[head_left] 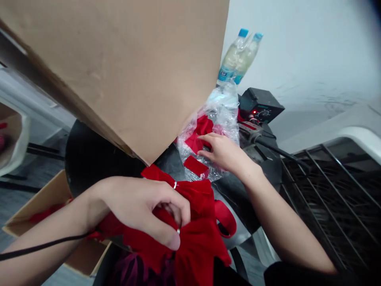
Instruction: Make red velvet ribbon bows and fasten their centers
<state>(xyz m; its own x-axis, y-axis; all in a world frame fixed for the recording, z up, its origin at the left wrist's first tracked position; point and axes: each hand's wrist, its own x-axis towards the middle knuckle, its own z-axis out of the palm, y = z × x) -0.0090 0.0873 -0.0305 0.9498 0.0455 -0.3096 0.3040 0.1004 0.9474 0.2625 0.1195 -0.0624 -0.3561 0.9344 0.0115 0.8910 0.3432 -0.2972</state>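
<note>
The left hand [139, 208] clenches a fold of red cloth garment [199, 246] under its fingers, while the loosely open right hand [223, 153] rests on a clear plastic bag [223, 115] holding red fabric [198, 133].

A large tan cardboard panel [98, 67] slants across the view above an open cardboard box [38, 202], while two blue-capped water bottles [238, 55] stand behind a black control unit [260, 105] beside a dark wire rack [333, 198].
</note>
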